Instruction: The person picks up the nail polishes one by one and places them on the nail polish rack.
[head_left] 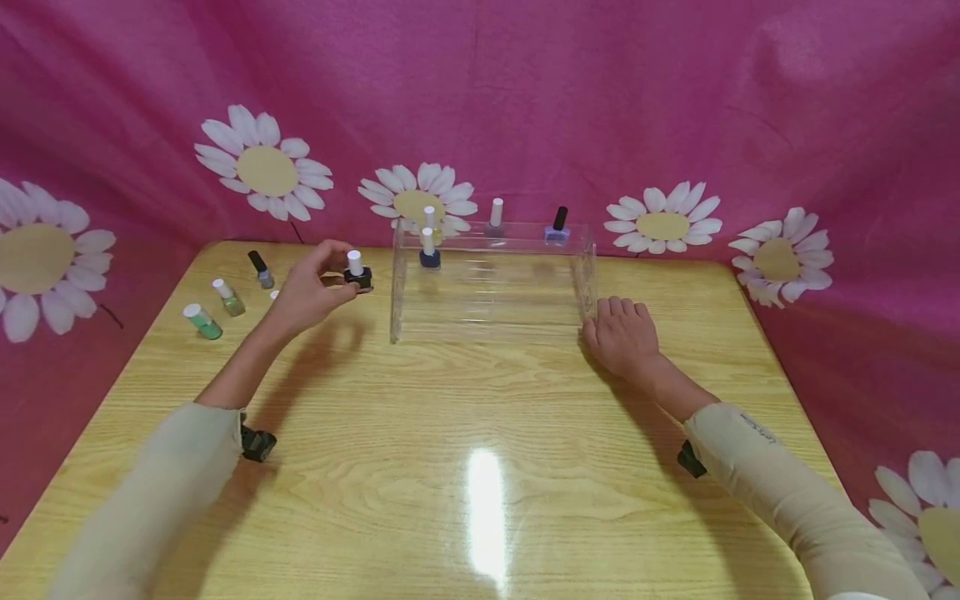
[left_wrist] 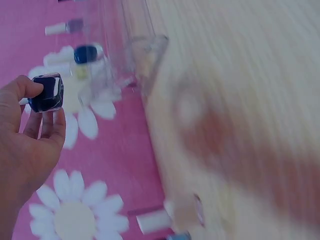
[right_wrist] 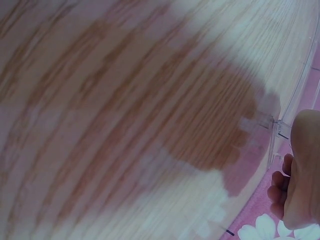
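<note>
My left hand [head_left: 303, 287] pinches a dark nail polish bottle [head_left: 358, 272] with a white cap between thumb and fingers, held upright left of a clear acrylic rack [head_left: 491, 312]. In the left wrist view the dark bottle [left_wrist: 47, 93] shows its base. A navy nail polish bottle [head_left: 430, 257] stands on a rack tier. Farther back are a yellowish bottle [head_left: 437, 236], a white-capped bottle [head_left: 496, 218] and a lavender one [head_left: 557, 233] with a black cap. My right hand [head_left: 622, 337] rests by the rack's right end, thumb side against it, fingers loosely bent.
Left of my left hand, several nail polish bottles stand on the wooden table [head_left: 420, 467]: a green one [head_left: 204, 322], an olive one [head_left: 231, 300] and a grey-blue one [head_left: 264, 277]. A white cap [head_left: 274, 295] shows partly behind the hand. A pink flowered cloth [head_left: 540, 100] hangs around the table.
</note>
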